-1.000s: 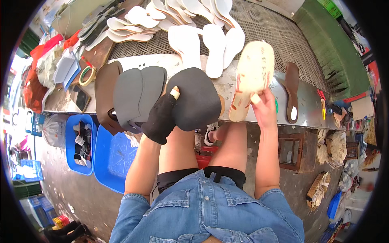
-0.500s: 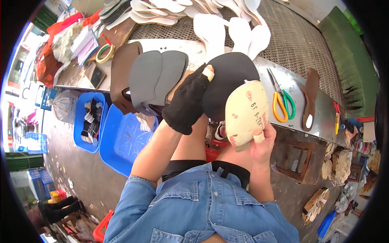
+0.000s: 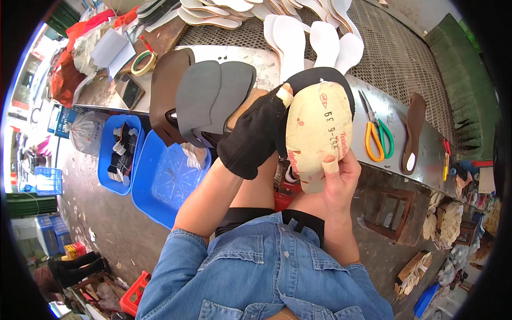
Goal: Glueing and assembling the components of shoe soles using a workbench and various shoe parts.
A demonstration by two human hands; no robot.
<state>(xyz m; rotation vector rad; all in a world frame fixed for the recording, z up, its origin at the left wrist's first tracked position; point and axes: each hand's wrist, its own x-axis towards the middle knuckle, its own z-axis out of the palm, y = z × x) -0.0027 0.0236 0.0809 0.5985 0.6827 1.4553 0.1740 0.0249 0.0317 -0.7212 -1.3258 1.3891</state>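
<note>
My left hand (image 3: 253,136), in a black glove with bare taped fingertips, grips a rounded black sole-shaped piece (image 3: 314,76) above the bench edge. A cream insole-shaped board (image 3: 314,128) with red and dark printing lies over the face of the black piece and hides most of it. The lower end of the board is pinched in my bare right hand (image 3: 342,178), its thumb taped and on top. Left of my gloved hand, grey sole-shaped pieces (image 3: 197,96) overlap beside a dark brown one (image 3: 166,90).
Scissors (image 3: 377,136) with orange and green handles and a brown sole (image 3: 413,128) lie on the metal bench at right. White insoles (image 3: 290,45) spread across the mesh (image 3: 392,45) behind. Two blue bins (image 3: 160,192) stand at lower left. A tape roll (image 3: 143,64) sits at far left.
The cream board has moved left and up with my right hand, from beside the black piece to over it. My left hand has shifted slightly right, still gripping the black piece.
</note>
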